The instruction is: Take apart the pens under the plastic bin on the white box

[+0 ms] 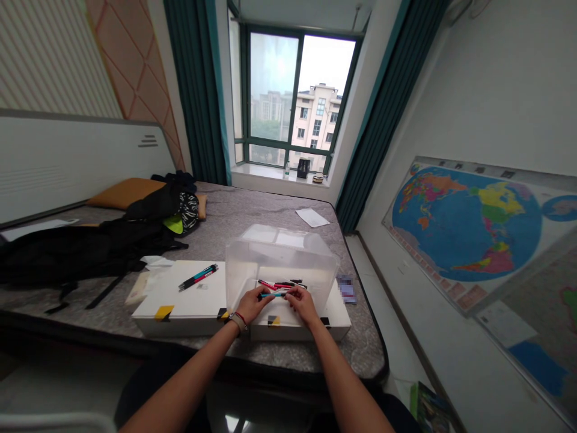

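Pinched tight at its two ends, between the fingertips of my left hand (253, 304) and right hand (303, 305), is a blue pen (277, 295), level over the right-hand white box (295, 329). Just beyond lie loose red and black pens (279, 285), apparently left to handle, by a clear plastic bin (288, 255). On the left-hand white box (180, 307), a few grouped pens (198, 278) look finished; whether mine is whole, I cannot tell.

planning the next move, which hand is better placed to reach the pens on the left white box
Probably the left. The left hand is nearer the pens on the left white box; the right hand would have to cross past it. Both seem to hold one blue pen.
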`<state>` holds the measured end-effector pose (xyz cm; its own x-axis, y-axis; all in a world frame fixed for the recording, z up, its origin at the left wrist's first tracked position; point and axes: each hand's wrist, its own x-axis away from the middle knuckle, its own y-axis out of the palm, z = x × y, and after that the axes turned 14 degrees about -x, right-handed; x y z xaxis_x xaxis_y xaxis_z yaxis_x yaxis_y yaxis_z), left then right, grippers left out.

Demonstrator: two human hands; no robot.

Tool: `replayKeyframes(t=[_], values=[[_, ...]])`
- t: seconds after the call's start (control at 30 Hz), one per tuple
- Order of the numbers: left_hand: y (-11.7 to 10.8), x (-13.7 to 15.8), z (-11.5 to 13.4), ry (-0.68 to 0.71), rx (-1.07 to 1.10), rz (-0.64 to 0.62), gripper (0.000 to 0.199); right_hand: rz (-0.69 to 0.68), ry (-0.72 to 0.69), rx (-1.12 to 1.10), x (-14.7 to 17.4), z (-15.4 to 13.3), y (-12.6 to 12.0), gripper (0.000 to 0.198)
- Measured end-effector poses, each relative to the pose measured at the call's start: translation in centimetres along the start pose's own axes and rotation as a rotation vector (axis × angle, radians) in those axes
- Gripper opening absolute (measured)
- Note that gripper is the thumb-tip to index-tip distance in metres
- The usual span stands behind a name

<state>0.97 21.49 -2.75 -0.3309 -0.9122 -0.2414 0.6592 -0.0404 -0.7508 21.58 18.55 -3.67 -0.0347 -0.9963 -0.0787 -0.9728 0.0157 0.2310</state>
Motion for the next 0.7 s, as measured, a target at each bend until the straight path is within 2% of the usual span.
replayKeyframes(t=[0.23, 0.47, 0.63, 0.7], values=[[-0.64, 0.21, 0.96, -0.049, -0.035, -0.039, 0.047, 0.017, -0.017, 0.018, -0.05, 0.20, -0.10, 0.029], [-0.64, 0.16, 0.94, -0.031, -0.037, -0.055, 0.053, 0.006, -0.011, 0.017, -0.18, 0.51, -0.29, 0.029], [-0.46, 0.07, 0.44, -0.007, 0.030, 0.001, 0.038, 0.003, -0.027, 0.006, -0.19, 0.68, -0.40, 0.029], [-0.37, 0.04, 0.26, 0.002, 0.048, 0.012, 0.039, 0.009, -0.026, 0.009, -0.20, 0.80, -0.43, 0.029]])
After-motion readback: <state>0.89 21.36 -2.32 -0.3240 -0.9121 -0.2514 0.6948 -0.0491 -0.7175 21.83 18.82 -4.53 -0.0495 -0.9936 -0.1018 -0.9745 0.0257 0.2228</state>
